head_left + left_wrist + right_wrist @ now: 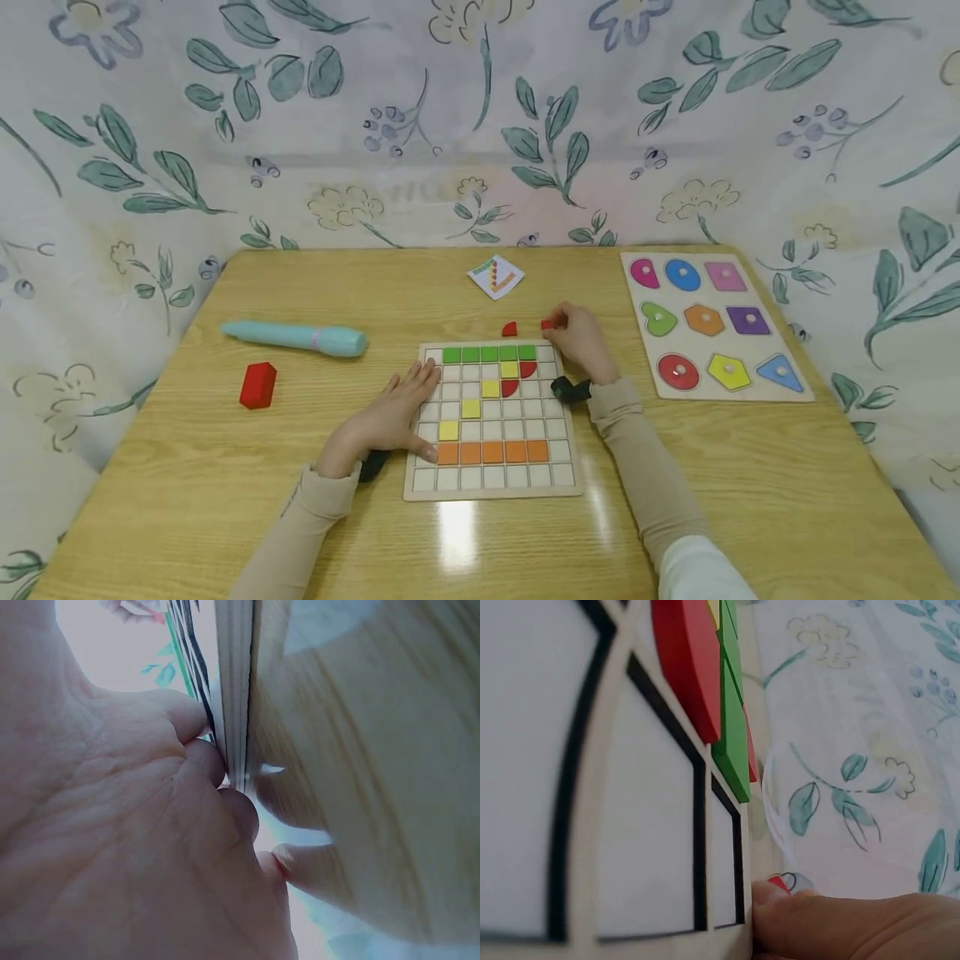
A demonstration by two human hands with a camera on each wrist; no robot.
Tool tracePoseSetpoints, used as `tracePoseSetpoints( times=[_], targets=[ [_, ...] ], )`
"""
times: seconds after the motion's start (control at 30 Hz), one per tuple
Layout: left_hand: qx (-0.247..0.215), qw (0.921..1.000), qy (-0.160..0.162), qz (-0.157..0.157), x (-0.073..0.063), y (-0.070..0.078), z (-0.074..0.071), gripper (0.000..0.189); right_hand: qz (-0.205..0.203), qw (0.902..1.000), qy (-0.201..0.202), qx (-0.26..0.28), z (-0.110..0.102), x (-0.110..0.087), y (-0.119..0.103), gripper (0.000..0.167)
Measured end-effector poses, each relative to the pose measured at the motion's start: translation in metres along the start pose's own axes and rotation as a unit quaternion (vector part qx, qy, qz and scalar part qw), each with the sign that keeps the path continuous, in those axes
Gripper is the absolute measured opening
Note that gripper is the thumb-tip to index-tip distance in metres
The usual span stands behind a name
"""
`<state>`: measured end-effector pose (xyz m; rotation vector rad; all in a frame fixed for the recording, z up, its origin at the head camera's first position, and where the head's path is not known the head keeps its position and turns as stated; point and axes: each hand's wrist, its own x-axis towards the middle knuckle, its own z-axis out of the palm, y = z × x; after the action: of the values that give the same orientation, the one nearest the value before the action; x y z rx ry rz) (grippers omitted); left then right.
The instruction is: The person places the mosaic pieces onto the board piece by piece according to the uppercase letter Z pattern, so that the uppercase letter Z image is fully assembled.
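Observation:
A wooden grid board (471, 477) lies flat at the middle of the table, holding a row of green squares (490, 354), a diagonal of yellow squares (470, 408), a row of orange squares (492, 452) and two red quarter-circles (510, 387). My left hand (386, 417) rests on the board's left side, fingers and thumb spread. Just beyond the top right corner, my right hand (583, 340) pinches a small red piece (547, 324) between thumb and fingertips; its outline is partly hidden. A loose red quarter-circle (510, 328) lies behind the board.
Behind the board lies a pattern card (496, 276). A shape puzzle board (647, 350) with knobbed pieces stands to the right. On the left are a turquoise pen-shaped object (296, 337) and a red block (258, 385). A flowered cloth (450, 150) hangs behind the table.

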<state>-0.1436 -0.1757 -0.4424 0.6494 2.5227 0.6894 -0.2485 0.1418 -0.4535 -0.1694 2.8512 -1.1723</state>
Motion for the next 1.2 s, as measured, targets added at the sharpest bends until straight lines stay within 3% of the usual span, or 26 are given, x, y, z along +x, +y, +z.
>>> tracePoseSetpoints(
  times=[0.1,0.27,0.37,0.43,0.53,0.67,0.77,0.87,1.0,1.2],
  targets=[
    [0.001,1.0000,0.002,-0.001,0.000,-0.001,0.002,0.127,-0.011,0.9997,-0.001,0.024,0.002,0.001,0.002,0.021],
    [0.002,1.0000,-0.002,-0.003,-0.001,-0.001,0.003,0.127,0.003,0.9965,0.002,0.084,-0.002,-0.002,-0.001,0.023],
    [0.006,1.0000,0.000,-0.001,-0.001,0.000,0.002,0.127,-0.003,0.9934,-0.026,0.112,-0.008,-0.005,-0.009,0.021],
    [0.008,1.0000,0.002,0.001,0.000,0.000,0.001,0.127,-0.014,0.9890,-0.072,0.128,-0.011,-0.007,-0.015,0.022],
    [0.009,1.0000,0.001,0.003,0.000,0.000,0.001,0.127,-0.031,0.9752,-0.173,0.134,-0.014,-0.011,-0.024,0.023],
    [0.009,1.0000,0.000,0.004,0.001,0.000,0.001,0.128,-0.031,0.9424,-0.310,0.121,-0.010,-0.021,-0.036,0.020],
    [0.007,1.0000,0.001,0.002,0.001,0.000,0.000,0.128,-0.018,0.9208,-0.372,0.114,-0.003,-0.028,-0.044,0.016],
    [0.006,1.0000,0.003,0.002,0.001,0.000,0.000,0.128,-0.010,0.9122,-0.394,0.111,0.005,-0.034,-0.051,0.012],
    [0.005,1.0000,0.002,0.004,0.001,0.000,0.001,0.128,-0.011,0.9140,-0.392,0.104,0.015,-0.038,-0.055,0.010],
    [0.004,1.0000,0.004,0.004,0.000,0.000,0.000,0.128,-0.027,0.9308,-0.358,0.069,0.029,-0.043,-0.060,0.012]
  ],
)
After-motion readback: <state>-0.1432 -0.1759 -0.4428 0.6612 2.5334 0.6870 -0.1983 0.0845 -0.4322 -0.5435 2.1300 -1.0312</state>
